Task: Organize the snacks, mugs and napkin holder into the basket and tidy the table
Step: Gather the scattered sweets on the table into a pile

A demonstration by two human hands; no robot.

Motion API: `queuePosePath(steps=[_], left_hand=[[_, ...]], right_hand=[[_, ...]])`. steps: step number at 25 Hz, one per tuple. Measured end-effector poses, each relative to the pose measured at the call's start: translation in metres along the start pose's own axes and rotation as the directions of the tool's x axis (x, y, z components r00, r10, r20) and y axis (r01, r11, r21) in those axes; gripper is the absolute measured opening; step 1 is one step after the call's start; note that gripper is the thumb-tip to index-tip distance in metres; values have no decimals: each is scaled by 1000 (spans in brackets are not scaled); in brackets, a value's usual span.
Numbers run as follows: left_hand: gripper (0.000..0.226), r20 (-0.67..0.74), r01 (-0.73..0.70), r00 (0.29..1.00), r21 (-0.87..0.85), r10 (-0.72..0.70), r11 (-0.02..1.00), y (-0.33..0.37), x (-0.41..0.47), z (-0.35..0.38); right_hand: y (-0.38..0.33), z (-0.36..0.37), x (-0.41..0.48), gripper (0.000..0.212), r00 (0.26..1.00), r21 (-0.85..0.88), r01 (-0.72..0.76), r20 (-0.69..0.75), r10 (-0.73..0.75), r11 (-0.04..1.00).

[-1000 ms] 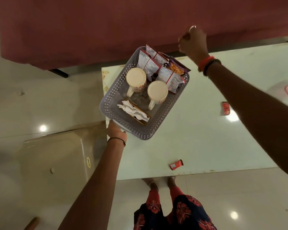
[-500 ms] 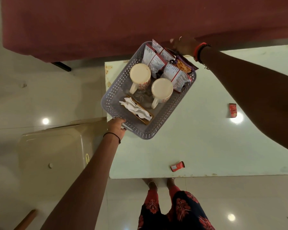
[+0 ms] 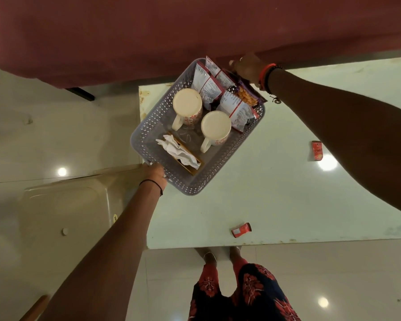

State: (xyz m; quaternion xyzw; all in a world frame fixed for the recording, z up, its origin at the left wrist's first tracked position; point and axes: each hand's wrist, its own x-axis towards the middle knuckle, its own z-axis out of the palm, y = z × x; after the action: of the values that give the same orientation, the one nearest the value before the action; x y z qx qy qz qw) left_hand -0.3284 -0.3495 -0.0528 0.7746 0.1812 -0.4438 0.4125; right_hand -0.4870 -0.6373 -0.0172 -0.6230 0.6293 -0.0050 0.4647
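1. Red packet (image 3: 241, 230) loose at near desk (image 3: 276, 205) edge, another (image 3: 317, 150) far right; probable next pickups.
2. Left hand (image 3: 155, 174), fingers curled on near-left corner of basket (image 3: 195, 191).
3. Inside the basket: napkin holder (image 3: 183, 156), mugs (image 3: 187, 105), snacks (image 3: 218, 86).
4. Right hand (image 3: 247, 67), fingers curled at far rim; apparently positioning the basket at the desk's far-left corner.

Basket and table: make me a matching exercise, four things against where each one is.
Things:
1 napkin holder
2 snack packets
3 nearer red sachet
4 left hand

Places:
A loose on the table
B basket's far end, by the right hand
C holds the basket's near corner
D basket's near end, beside the mugs

Pairs: 1-D, 2-B, 3-A, 4-C.
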Motion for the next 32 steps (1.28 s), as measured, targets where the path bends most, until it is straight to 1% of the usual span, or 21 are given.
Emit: queuePosePath(steps=[2, 3, 4, 6, 7, 8, 9, 10, 12, 13, 15, 16, 18, 20, 21, 22, 23, 24, 26, 29, 32], left_hand=[[33, 14, -26, 1000, 59, 25, 998, 3, 1, -9], [37, 15, -64, 998, 97, 63, 993, 6, 2, -13], [41, 9, -105, 994, 129, 105, 986, 9, 3, -16], [43, -2, -153, 988, 158, 156, 976, 15, 2, -18], [42, -5, -182, 982, 190, 186, 965, 17, -2, -18], [41, -12, -205, 977, 209, 212, 956, 20, -7, -17], [40, -3, -226, 973, 212, 232, 951, 23, -11, -16], [39, 9, -240, 970, 200, 243, 950, 25, -17, -15], [31, 27, -260, 965, 190, 260, 947, 28, -32, -14], [26, 37, -279, 960, 206, 277, 938, 28, -40, -15], [16, 61, -317, 948, 237, 312, 918, 24, -56, -18], [12, 65, -327, 945, 255, 322, 910, 21, -62, -21], [9, 67, -335, 941, 310, 332, 890, 12, -75, -28], [17, 91, -354, 933, 405, 348, 843, 1, -85, -39], [21, 117, -373, 925, 456, 361, 808, -5, -88, -44], [23, 146, -392, 918, 470, 369, 791, -11, -92, -49], [21, 169, -391, 920, 451, 354, 802, -17, -95, -53], [20, 186, -356, 934, 405, 305, 842, -22, -100, -57], [27, 202, -292, 952, 364, 232, 884, -32, -103, -63], [34, 250, -290, 946, 371, 205, 882, -44, -109, -68], [31, 294, -306, 934, 358, 205, 882, -54, -117, -65]], right_hand=[[10, 1, 0, 35, 999, 72, -47, 9, 46, 996], [17, 0, -1, 32, 998, 102, -67, 21, 65, 993], [21, -3, -5, 28, 996, 130, -88, 38, 83, 988], [33, -11, -13, 12, 993, 147, -105, 71, 95, 984], [38, -17, -19, 20, 994, 134, -91, 78, 81, 987], [44, -22, -24, 33, 995, 110, -70, 75, 62, 991], [50, -28, -31, 39, 996, 108, -63, 68, 56, 992], [56, -34, -39, 38, 996, 124, -65, 64, 57, 990], [67, -45, -61, 24, 996, 139, -70, 59, 62, 988], [71, -49, -74, 18, 997, 142, -75, 27, 72, 987], [85, -52, -100, 21, 991, 210, -91, -78, 109, 974], [94, -53, -114, 23, 984, 267, -116, -98, 146, 957], [112, -57, -149, 27, 978, 317, -173, -58, 201, 932], [131, -56, -180, 30, 975, 323, -216, 19, 222, 921], [141, -52, -194, 30, 971, 343, -232, 33, 235, 910], [151, -49, -207, 30, 968, 363, -240, 25, 248, 900], [161, -44, -219, 30, 965, 376, -248, 14, 262, 893], [170, -38, -227, 30, 961, 391, -256, 4, 277, 884], [187, -30, -249, 30, 949, 427, -287, 6, 315, 857], [211, -25, -277, 29, 926, 502, -332, 11, 378, 798], [229, -25, -297, 22, 911, 556, -339, -7, 412, 759]])
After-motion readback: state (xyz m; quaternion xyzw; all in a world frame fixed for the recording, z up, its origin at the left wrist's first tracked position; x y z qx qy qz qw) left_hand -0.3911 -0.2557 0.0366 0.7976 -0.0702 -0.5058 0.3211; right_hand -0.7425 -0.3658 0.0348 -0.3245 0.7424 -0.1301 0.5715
